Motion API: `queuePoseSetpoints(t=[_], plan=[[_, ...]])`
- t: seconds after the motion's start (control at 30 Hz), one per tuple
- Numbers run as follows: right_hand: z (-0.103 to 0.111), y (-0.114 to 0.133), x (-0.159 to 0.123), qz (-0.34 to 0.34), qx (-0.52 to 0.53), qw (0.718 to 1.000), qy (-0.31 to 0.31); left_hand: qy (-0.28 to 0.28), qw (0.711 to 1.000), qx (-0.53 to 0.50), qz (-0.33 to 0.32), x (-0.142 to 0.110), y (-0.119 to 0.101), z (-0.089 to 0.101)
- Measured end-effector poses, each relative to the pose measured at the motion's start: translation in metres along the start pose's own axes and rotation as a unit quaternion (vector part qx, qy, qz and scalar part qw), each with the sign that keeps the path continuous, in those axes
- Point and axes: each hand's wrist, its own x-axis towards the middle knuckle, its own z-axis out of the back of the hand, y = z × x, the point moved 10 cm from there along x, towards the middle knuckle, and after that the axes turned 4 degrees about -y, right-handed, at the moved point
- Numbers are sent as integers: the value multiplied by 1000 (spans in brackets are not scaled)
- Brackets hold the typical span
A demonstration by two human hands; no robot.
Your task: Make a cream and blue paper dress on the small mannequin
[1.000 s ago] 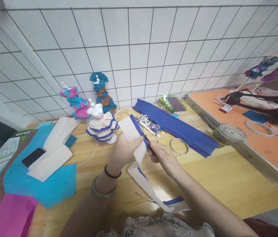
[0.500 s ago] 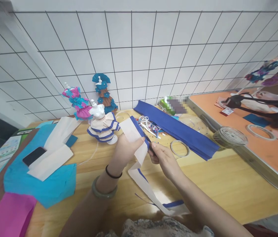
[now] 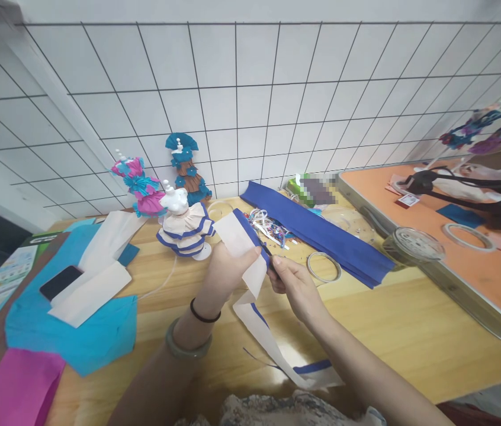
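Observation:
My left hand (image 3: 228, 265) grips a long off-white crepe paper strip (image 3: 233, 232) with a blue border, thumb pressed on top. The strip's far end points toward the wall. Its tail (image 3: 262, 334) hangs below my hands and folds onto the table near my body. My right hand (image 3: 297, 287) is closed around dark-handled scissors (image 3: 270, 254), their blades at the strip's blue border; the fingers largely hide the handles. Left of my hands stands a small white dress form (image 3: 176, 201) in a ruffled cream paper skirt (image 3: 186, 228) with blue bands.
Paper scraps (image 3: 272, 228) and a folded blue crepe sheet (image 3: 317, 234) lie beyond my hands. A tape roll (image 3: 324, 267) sits to the right. Turquoise paper (image 3: 77, 340) and a phone (image 3: 61, 283) are at left. Two more dressed figures (image 3: 144, 186) stand by the tiled wall.
Both hands hold almost the same place on the strip and scissors. The strip's hanging part has shifted very slightly; the view has moved a little.

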Motion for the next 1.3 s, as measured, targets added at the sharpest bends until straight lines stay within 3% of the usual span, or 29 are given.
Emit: queuePoseSetpoints(t=[0.8,1.13,1.3], plan=[[5,5,0,24,-38,999,-21,4,1000,-11,12,-2,1,-2],[6,9,0,38,-55,997,-32,12,991,-136,9,2,-10,-5],[3,11,0,44,-62,997,-32,-7,989,-144,21,5,-6,0]])
